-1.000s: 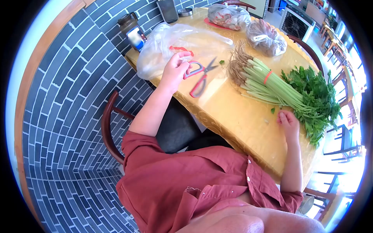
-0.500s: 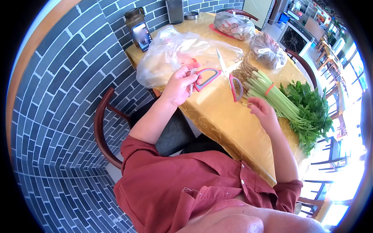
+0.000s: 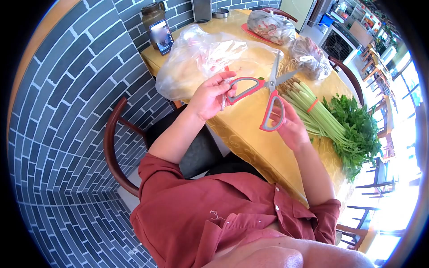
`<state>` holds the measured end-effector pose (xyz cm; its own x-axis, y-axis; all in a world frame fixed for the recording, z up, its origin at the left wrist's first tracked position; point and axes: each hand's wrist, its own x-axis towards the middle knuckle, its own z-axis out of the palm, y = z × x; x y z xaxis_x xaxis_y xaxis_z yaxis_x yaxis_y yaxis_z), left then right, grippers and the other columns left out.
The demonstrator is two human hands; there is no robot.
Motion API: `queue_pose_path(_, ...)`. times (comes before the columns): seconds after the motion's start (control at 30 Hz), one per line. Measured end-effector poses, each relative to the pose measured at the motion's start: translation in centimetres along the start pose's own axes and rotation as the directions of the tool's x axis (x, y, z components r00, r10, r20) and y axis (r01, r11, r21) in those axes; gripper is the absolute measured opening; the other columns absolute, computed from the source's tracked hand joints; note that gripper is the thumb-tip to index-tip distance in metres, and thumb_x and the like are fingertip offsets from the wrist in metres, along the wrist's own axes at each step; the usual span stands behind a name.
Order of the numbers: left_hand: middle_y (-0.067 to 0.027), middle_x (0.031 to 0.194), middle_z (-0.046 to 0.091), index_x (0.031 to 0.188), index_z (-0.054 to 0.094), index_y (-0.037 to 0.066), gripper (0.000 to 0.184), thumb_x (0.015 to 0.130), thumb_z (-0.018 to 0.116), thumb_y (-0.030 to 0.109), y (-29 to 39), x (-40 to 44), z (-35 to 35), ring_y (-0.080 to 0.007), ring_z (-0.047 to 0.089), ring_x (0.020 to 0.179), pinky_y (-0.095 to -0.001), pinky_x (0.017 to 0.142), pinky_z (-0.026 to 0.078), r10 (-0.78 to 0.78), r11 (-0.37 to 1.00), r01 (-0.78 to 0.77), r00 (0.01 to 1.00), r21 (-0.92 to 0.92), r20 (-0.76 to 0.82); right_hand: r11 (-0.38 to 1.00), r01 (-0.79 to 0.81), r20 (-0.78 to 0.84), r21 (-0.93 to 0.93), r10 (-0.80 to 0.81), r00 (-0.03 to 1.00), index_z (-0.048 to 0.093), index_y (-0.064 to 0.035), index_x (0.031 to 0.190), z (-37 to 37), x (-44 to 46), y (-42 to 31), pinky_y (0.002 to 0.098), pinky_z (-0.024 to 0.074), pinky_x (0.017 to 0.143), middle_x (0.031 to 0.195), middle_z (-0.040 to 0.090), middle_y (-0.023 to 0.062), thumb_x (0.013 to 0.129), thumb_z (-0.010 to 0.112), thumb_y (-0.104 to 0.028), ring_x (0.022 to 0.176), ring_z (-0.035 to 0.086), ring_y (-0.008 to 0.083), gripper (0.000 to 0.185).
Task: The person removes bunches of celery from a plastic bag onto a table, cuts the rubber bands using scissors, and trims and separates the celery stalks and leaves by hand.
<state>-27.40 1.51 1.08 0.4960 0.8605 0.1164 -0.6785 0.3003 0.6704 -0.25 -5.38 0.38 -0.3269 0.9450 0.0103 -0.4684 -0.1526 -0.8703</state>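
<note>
Spread-bladed scissors (image 3: 272, 84) with red and grey handles are held up over the table between my hands. My left hand (image 3: 208, 99) pinches the left handle loop; a bit of clear, crumpled plastic shows by its fingers. On the other loop is my right hand (image 3: 294, 128), its fingertips partly hidden behind and inside the ring. A bunch of celery (image 3: 321, 107), tied with an orange band, lies beyond the right hand, roots toward the blades and leaves to the right.
A large clear plastic bag (image 3: 192, 67) lies on the yellow tablecloth (image 3: 250, 134). Two filled bags, one (image 3: 271, 27) on a red plate and another (image 3: 309, 58), sit at the far side. A phone (image 3: 161, 38) leans on a brown jug (image 3: 153, 18). A chair (image 3: 111, 138) stands left.
My right hand has moved up and left from beside the celery onto the right scissor handle. The scissors have shifted right and turned slightly, while my left hand keeps its grip.
</note>
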Motion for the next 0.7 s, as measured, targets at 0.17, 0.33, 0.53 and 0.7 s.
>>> queue_pose_path(0.17,-0.0076,0.092,0.057,0.121,0.049,0.003,0.031,0.09,0.05,0.004,-2.0,0.5,1.4,-0.0135,0.053,0.076,-0.0278,0.072,0.046,-0.041,0.997,0.036,0.996,0.07,0.073,1.0,0.003,0.204,0.024,-0.008,0.979,0.007,-0.0113,0.146,3.0,0.4,-0.7,0.0374,0.0351,0.1,0.141,0.032,0.0173,0.065,0.081,-0.03,0.127,0.037,0.0319,0.111)
queue_pose_path(0.33,-0.0066,0.094,0.06,0.119,0.049,0.004,0.028,0.091,0.05,0.006,-2.7,0.8,1.9,-0.0125,0.057,0.08,-0.0278,0.072,0.047,-0.039,0.996,0.04,0.999,0.077,-0.006,0.996,0.091,0.273,0.003,-0.089,0.958,0.01,-0.0117,0.147,4.1,-0.2,-0.5,0.0362,0.0365,0.096,0.135,0.041,0.008,0.063,0.083,-0.026,0.127,0.039,0.0284,0.112)
queue_pose_path(0.53,-0.0058,0.105,0.062,0.121,0.049,0.006,0.029,0.092,0.049,0.008,-4.1,0.7,3.0,-0.0146,0.062,0.091,-0.0267,0.07,0.047,-0.131,0.973,0.109,0.986,0.205,0.101,0.929,0.257,0.169,-0.266,-0.218,0.961,0.015,-0.0103,0.146,4.0,-0.5,1.6,0.0352,0.0361,0.099,0.13,0.046,0.0059,0.073,0.076,-0.024,0.118,0.047,0.0208,0.095)
queue_pose_path(0.7,-0.0052,0.096,0.065,0.128,0.048,0.011,0.04,0.089,0.046,0.004,-2.0,0.7,2.4,-0.0179,0.063,0.087,-0.0253,0.068,0.047,-0.125,0.23,-0.147,0.976,0.962,0.179,0.982,0.19,0.067,0.023,-0.191,0.979,0.018,-0.0083,0.144,2.2,-2.5,1.7,0.0377,0.0431,0.092,0.109,0.057,0.0114,0.09,0.055,-0.022,0.105,0.055,0.0237,0.067)
